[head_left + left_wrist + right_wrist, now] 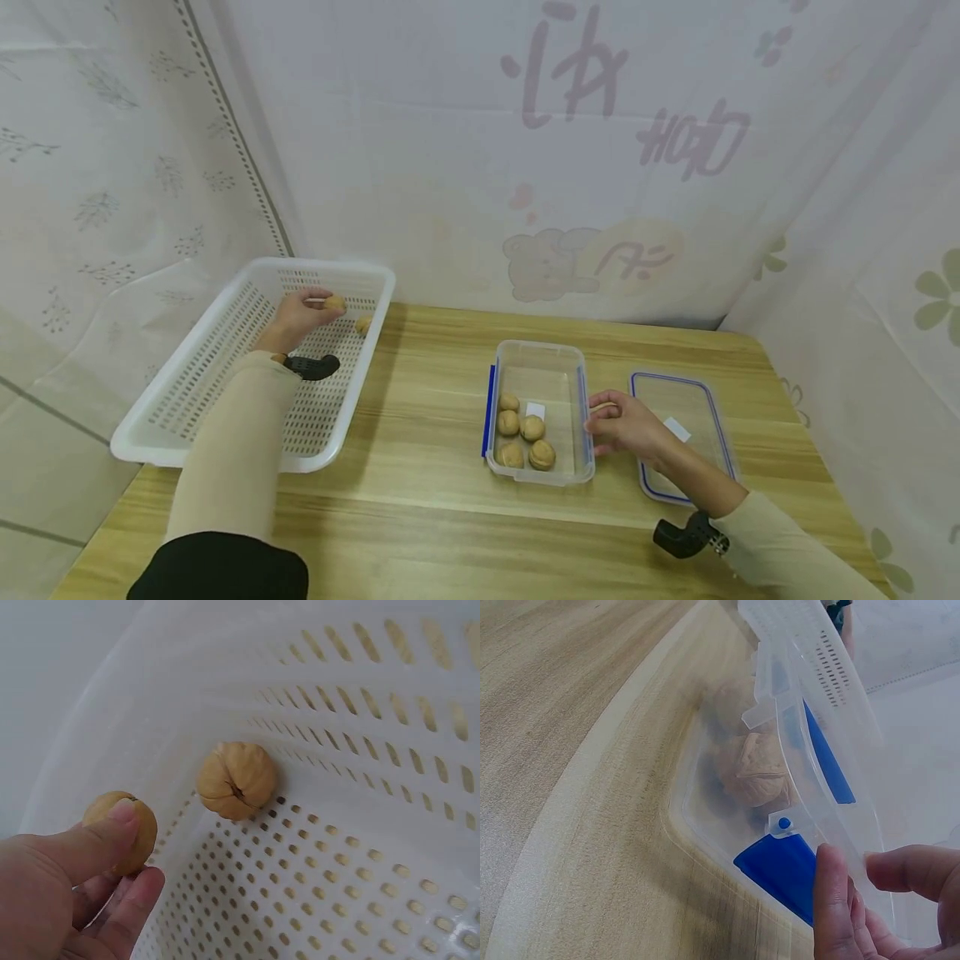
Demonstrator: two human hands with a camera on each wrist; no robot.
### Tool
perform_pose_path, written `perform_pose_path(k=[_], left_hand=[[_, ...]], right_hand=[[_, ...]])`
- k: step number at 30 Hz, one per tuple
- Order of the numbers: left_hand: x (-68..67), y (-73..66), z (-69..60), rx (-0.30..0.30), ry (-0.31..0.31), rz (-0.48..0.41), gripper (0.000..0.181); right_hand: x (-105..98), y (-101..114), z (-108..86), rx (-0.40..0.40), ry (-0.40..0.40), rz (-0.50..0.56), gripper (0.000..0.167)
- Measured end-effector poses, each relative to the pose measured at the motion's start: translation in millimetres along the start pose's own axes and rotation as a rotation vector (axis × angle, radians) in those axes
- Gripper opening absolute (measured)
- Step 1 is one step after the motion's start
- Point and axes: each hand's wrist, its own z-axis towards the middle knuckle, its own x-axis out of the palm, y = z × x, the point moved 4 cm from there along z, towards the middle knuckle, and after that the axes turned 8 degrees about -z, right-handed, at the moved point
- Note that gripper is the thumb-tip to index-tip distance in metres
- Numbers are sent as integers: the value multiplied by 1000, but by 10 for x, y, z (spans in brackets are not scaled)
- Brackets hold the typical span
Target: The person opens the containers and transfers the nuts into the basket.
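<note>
My left hand (295, 318) pinches a walnut (141, 838) between thumb and fingers, inside the white perforated plastic basket (311, 461). Close by, a second walnut (238, 780) lies in the basket's corner. On the table stands a clear plastic food container (536, 477) with blue side clips; several walnuts (532, 427) sit in its left part beside a small white label. The right hand (626, 427) grips the container's right wall, its thumb on one side of the rim and its fingers by the blue clip (780, 871).
The clear lid (686, 454) with a blue seal lies flat on the wooden table (420, 525), right of the container and partly under the right forearm. Patterned white curtains (420, 167) hang behind the table and at both sides.
</note>
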Motion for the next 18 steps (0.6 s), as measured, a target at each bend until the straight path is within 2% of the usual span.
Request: perform_pose_path(k=[7,12,18], left_hand=[[91,72,9,-7,-57,29,59],[130,116,28,0,-58,79,58],[154,176,49,4,-58,100,58]], right_hand=[[9,-3,5,4,-5,-2,45],[10,-4,7,7,-7,-1,46],[2,-2,6,7,1,1,46]])
